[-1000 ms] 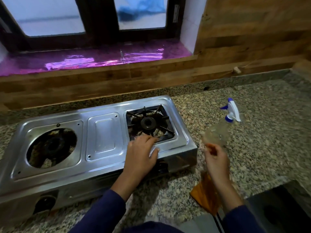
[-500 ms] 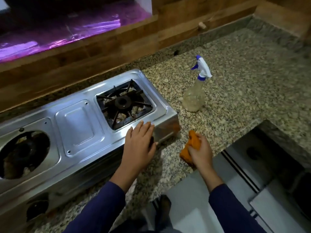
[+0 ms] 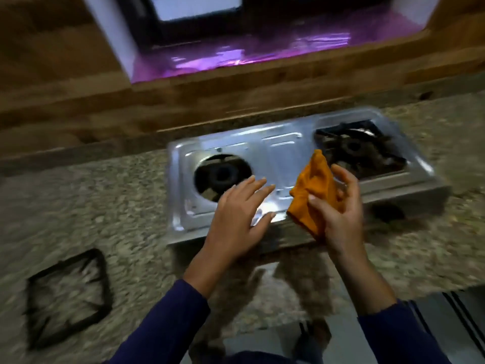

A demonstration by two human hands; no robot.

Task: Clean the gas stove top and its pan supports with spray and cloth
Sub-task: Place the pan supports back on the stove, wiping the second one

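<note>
The right hand (image 3: pixel 338 206) now grips a crumpled orange cloth (image 3: pixel 313 191) between thumb and fingers, lifted over the front edge of the stove. Half a second ago it was only picking that cloth up from the counter, beside the stove's right end. The left hand (image 3: pixel 240 206) is open, fingers spread flat, hovering over or lightly on the stove top between the two burners; whether it touches the metal I cannot tell. Earlier it rested at the right burner's front edge, so it has shifted leftward.

The view has also swung left. The clear spray bottle with the blue and white trigger, standing on the counter a moment ago, is out of view now. My reading is that spraying is finished and wiping is about to begin.

Outward from the hands, the stainless steel two-burner gas stove (image 3: pixel 283 151) lies on the speckled granite counter (image 3: pixel 118 206). At two o'clock from the hands, the right burner carries its black pan support (image 3: pixel 359 148). At eleven o'clock, the left burner well (image 3: pixel 223 174) is open, holding only its dark burner ring. A second black square pan support (image 3: pixel 68 298) lies at eight o'clock, well apart, flat on the counter.
</note>
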